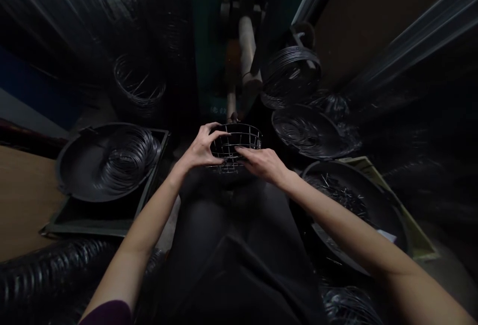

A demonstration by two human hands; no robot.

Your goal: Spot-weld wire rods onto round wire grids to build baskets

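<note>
A round wire basket (244, 138) of thin metal rods is held over my lap, just below the machine's lower arm. My left hand (201, 148) grips its left side, thumb low and fingers over the upper ring. From the right, my right hand (263, 162) has its fingers against the near lower wires, partly covering them. Behind the basket rises a machine (246, 41) with a pale cylindrical arm on a green body. Whether the basket touches the machine's lower tip cannot be made out.
At left a dark pan (80, 165) holds wire rings (130, 158). On the right, one pan (298, 126) contains curved wires and another pan (384, 205) short metal pieces. A wire coil bundle (291, 73) stands beside the machine. Stacked rings (48, 275) lie at lower left.
</note>
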